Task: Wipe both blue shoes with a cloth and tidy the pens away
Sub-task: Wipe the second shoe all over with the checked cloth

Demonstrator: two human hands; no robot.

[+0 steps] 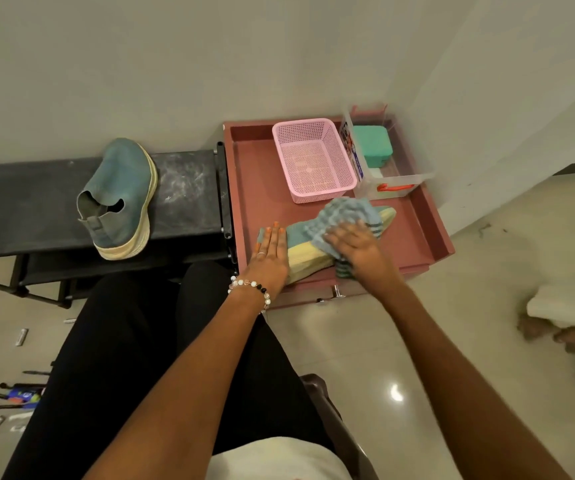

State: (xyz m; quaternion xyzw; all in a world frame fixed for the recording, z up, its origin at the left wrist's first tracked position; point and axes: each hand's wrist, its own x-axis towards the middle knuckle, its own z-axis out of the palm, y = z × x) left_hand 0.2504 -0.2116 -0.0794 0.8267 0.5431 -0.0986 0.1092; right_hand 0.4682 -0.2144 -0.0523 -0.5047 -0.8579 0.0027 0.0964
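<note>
At the far left, low on the floor, I see several pens (12,398) lying loose beside the black trouser leg (112,358); they are small and partly blurred, so I cannot count them. Above them stands a black shoe rack (36,202), and on its top shelf rests one blue shoe (121,197), upright on its pale sole, with the opening turned toward me.

Just to the right of the rack is a pink drawer (254,188), pulled open. Inside it, near the front edge, lies the second blue shoe (299,249), turned on its side so that the yellowish sole faces me. My left hand (270,251) lies flat on the heel end of this shoe, with the fingers straight and together; it presses and does not grasp. A bead bracelet (249,289) is around this wrist.

Further right, my right hand (357,245) presses a striped blue-grey cloth (343,216) onto the toe part of the same shoe. The fingers are spread over the cloth, and one end of it hangs under the palm.

Behind the shoe, in the drawer, stands a pink basket (313,161), and just beside it on the right a clear plastic box (388,164) with a green case (372,145) inside.
</note>
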